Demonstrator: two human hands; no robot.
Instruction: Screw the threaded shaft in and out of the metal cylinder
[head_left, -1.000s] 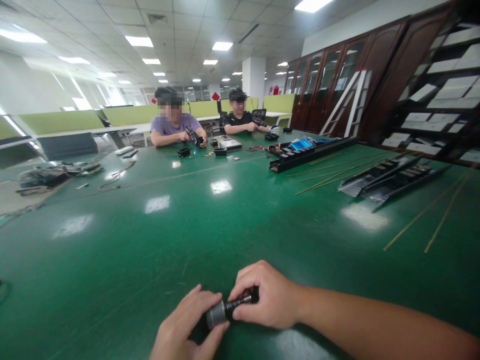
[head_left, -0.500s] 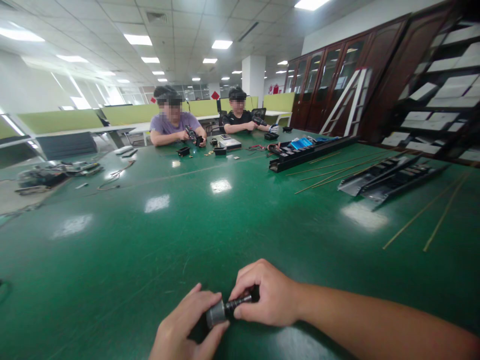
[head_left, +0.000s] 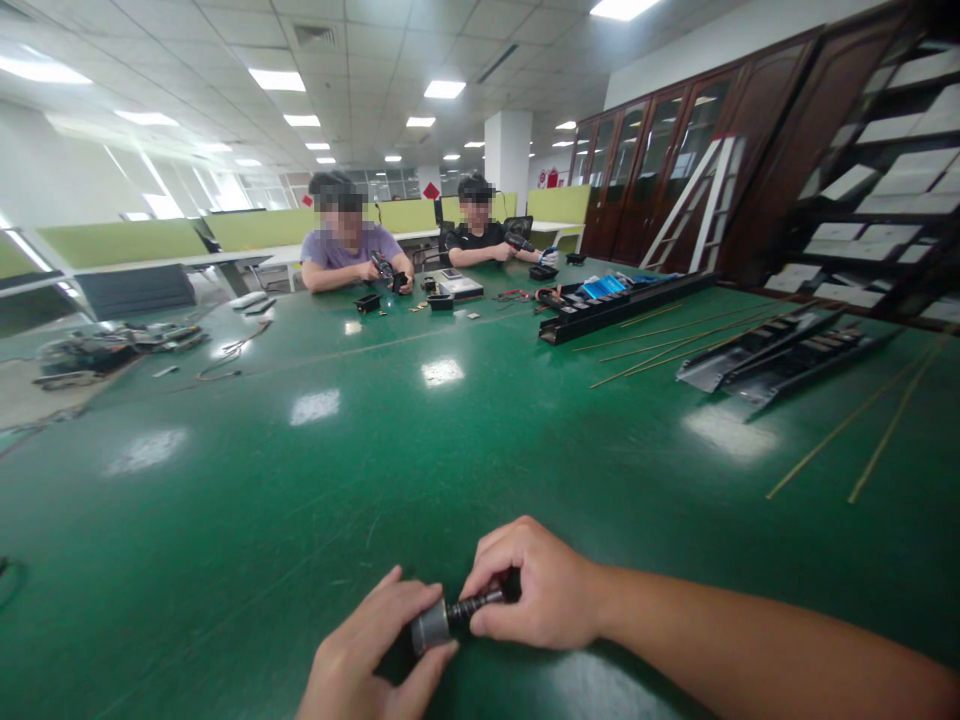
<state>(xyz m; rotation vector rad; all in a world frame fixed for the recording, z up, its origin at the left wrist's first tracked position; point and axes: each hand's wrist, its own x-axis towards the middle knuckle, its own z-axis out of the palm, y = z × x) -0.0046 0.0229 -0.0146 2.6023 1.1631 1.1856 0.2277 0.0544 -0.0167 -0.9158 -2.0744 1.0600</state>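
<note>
Low over the near edge of the green table (head_left: 315, 500), my left hand (head_left: 367, 655) is closed around a small grey metal cylinder (head_left: 430, 627). A dark threaded shaft (head_left: 474, 606) sticks out of the cylinder to the right. My right hand (head_left: 536, 590) is closed in a pinch on that shaft, its fingers curled over the far end. The two hands almost touch. What lies under my left palm is hidden.
Long black trays (head_left: 615, 305) and thin brass-coloured rods (head_left: 847, 425) lie to the right. A tangle of cables and parts (head_left: 105, 350) sits at the far left. Two other people (head_left: 352, 250) work with small parts at the far end. Dark wooden cabinets (head_left: 750, 140) line the right wall.
Nothing has visibly changed apart from a very slight shift of the view; both hands keep the same hold on the cylinder and shaft.
</note>
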